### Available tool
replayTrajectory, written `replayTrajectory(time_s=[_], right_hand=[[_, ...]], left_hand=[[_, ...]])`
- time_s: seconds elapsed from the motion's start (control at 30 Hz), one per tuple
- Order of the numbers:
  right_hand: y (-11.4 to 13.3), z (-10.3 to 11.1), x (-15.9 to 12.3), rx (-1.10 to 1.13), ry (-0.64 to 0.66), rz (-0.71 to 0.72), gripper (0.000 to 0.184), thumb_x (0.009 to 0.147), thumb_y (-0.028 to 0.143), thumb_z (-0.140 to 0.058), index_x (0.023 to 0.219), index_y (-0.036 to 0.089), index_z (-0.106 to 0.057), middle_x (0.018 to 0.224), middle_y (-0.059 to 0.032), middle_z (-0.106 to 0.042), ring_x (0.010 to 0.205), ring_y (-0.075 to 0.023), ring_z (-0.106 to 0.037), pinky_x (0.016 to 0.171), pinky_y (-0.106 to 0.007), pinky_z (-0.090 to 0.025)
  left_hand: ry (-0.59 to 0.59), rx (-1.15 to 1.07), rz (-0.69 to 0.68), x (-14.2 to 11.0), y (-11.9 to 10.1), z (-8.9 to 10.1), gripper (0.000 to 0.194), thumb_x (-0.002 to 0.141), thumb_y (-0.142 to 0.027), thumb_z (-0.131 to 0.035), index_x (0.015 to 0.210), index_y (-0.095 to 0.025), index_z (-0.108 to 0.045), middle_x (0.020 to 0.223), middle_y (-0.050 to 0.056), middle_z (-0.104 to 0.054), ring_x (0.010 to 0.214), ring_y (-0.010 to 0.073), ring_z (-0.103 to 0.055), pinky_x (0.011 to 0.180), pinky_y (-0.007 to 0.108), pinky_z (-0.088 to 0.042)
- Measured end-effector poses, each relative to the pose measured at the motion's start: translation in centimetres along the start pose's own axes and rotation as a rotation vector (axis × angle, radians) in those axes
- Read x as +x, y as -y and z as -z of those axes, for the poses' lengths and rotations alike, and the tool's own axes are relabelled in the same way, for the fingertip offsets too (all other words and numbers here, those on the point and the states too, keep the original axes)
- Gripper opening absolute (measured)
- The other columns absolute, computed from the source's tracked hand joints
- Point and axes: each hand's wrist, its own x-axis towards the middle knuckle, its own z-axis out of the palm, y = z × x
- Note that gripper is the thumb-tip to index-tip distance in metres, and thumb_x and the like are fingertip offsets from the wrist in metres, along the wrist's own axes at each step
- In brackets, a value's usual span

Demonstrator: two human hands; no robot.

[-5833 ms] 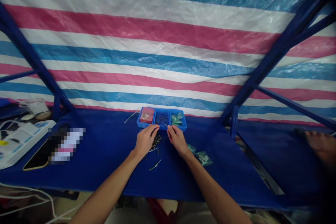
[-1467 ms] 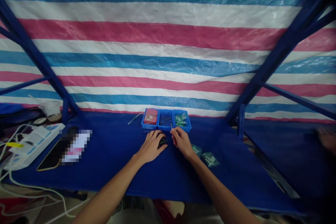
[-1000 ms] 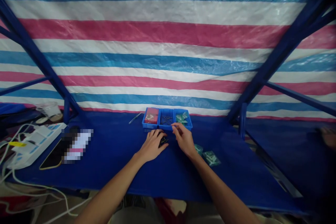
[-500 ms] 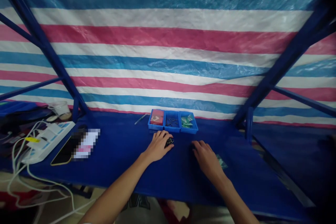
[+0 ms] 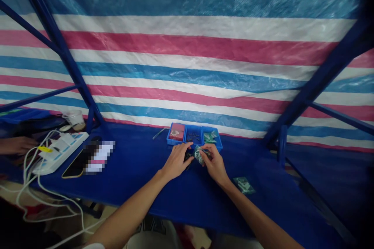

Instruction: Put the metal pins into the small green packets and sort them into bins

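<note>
My left hand (image 5: 177,160) rests on the blue table with fingers and thumb apart, curved beside a small pile of dark, screw-like pieces (image 5: 188,156). Part of the pile is hidden by the fingers. Close by, my right hand (image 5: 215,163) pinches a small clear plastic bag (image 5: 198,155) with a greenish tint, held near the left fingertips. What the bag contains is too small to make out. A similar plastic bag (image 5: 244,185) with pale contents lies flat near my right forearm.
Behind my hands stand three joined blue bins: one with a red packet (image 5: 177,131), one with dark screw-like pieces (image 5: 193,136), one with green bags (image 5: 210,136). Left are a pen-like object (image 5: 159,133), phone (image 5: 76,163), power strip (image 5: 60,151) and another person's hand (image 5: 20,145).
My right hand has moved left and up to my left hand, now with a plastic bag in its fingers. Another person's hand has appeared at the far left. The view has shifted slightly.
</note>
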Motion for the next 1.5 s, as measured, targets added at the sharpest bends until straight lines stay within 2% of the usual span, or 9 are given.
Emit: replayTrajectory(time_s=[0.17,0.33,0.53,0.83,0.97,1.07,1.17,1.33,1.5], right_hand=[[0.9,-0.8,1.3,0.092,0.027,-0.003,0.040,0.093,0.062,-0.070,0.097,0.022,-0.065,0.089,-0.0037,-0.069,0.070,-0.0185,-0.064,0.062,-0.029,-0.057],[1.0,-1.3,0.5,0.078,0.034,-0.059,0.046,0.105,0.063,-0.047,0.103,0.022,-0.067,0.080,-0.0029,-0.068,0.060,-0.0182,-0.061,0.056,-0.030,-0.053],[0.1,-0.4,-0.6,-0.147,-0.068,0.060,0.031,0.105,0.047,-0.055,0.126,0.024,-0.056,0.109,-0.0069,-0.070,0.072,-0.0177,-0.065,0.061,-0.029,-0.054],[0.0,-0.3,-0.5,-0.319,-0.003,0.214,0.024,0.103,0.036,-0.057,0.125,0.026,-0.059,0.110,-0.0080,-0.066,0.085,-0.0216,-0.068,0.068,-0.033,-0.057],[0.6,-0.1,-0.4,-0.355,0.027,0.245,0.019,0.106,0.035,-0.052,0.118,0.027,-0.064,0.115,-0.0097,-0.067,0.091,-0.0233,-0.068,0.068,-0.033,-0.057],[0.7,0.1,-0.3,-0.365,0.004,0.259,0.018,0.107,0.033,-0.051,0.116,0.027,-0.065,0.114,-0.0089,-0.068,0.092,-0.0229,-0.067,0.073,-0.034,-0.057],[0.6,0.3,-0.2,-0.370,-0.023,0.263,0.018,0.108,0.032,-0.050,0.116,0.026,-0.066,0.114,-0.0085,-0.068,0.096,-0.0232,-0.067,0.080,-0.035,-0.057],[0.4,0.3,-0.2,-0.287,-0.054,0.165,0.021,0.107,0.042,-0.053,0.112,0.026,-0.066,0.114,-0.0095,-0.066,0.090,-0.0225,-0.067,0.069,-0.033,-0.058],[0.1,0.0,-0.5,-0.132,-0.020,0.014,0.030,0.104,0.054,-0.056,0.109,0.025,-0.062,0.098,-0.0064,-0.067,0.072,-0.0192,-0.065,0.053,-0.028,-0.054]], left_hand=[[-0.032,-0.017,-0.038,0.2,-0.4,0.5,0.043,0.104,-0.024,-0.060,0.146,-0.031,-0.052,0.136,0.009,-0.063,0.126,0.0280,-0.060,0.109,0.048,-0.047],[-0.114,-0.008,0.007,0.4,-0.2,0.8,0.022,0.111,-0.030,-0.047,0.120,-0.025,-0.068,0.116,0.007,-0.069,0.111,0.0245,-0.063,0.101,0.042,-0.048],[-0.166,-0.117,0.113,0.8,-0.4,0.6,0.033,0.114,-0.038,-0.041,0.100,-0.022,-0.066,0.099,0.007,-0.067,0.100,0.0235,-0.061,0.094,0.038,-0.048],[-0.157,-0.189,0.173,0.8,-0.5,-0.1,0.045,0.114,-0.043,-0.040,0.079,-0.021,-0.058,0.080,0.002,-0.061,0.084,0.0203,-0.057,0.080,0.033,-0.045],[-0.143,-0.186,0.174,0.8,-0.2,-0.3,0.042,0.113,-0.044,-0.042,0.086,-0.021,-0.063,0.086,0.003,-0.064,0.089,0.0212,-0.060,0.085,0.034,-0.048],[-0.138,-0.179,0.148,0.6,-0.2,-0.3,0.029,0.112,-0.042,-0.045,0.123,-0.024,-0.065,0.115,0.007,-0.069,0.107,0.0237,-0.063,0.098,0.039,-0.050],[-0.103,-0.142,0.107,0.3,-0.6,0.0,0.040,0.112,-0.038,-0.045,0.151,-0.027,-0.047,0.135,0.010,-0.063,0.122,0.0254,-0.060,0.110,0.043,-0.046],[-0.058,-0.093,0.033,0.1,-1.2,0.4,0.038,0.111,-0.033,-0.045,0.148,-0.026,-0.050,0.125,0.011,-0.065,0.116,0.0261,-0.060,0.107,0.044,-0.049],[-0.115,-0.054,0.038,0.4,-0.6,0.2,0.024,0.112,-0.033,-0.044,0.117,-0.024,-0.067,0.111,0.008,-0.067,0.109,0.0249,-0.061,0.101,0.042,-0.050]])
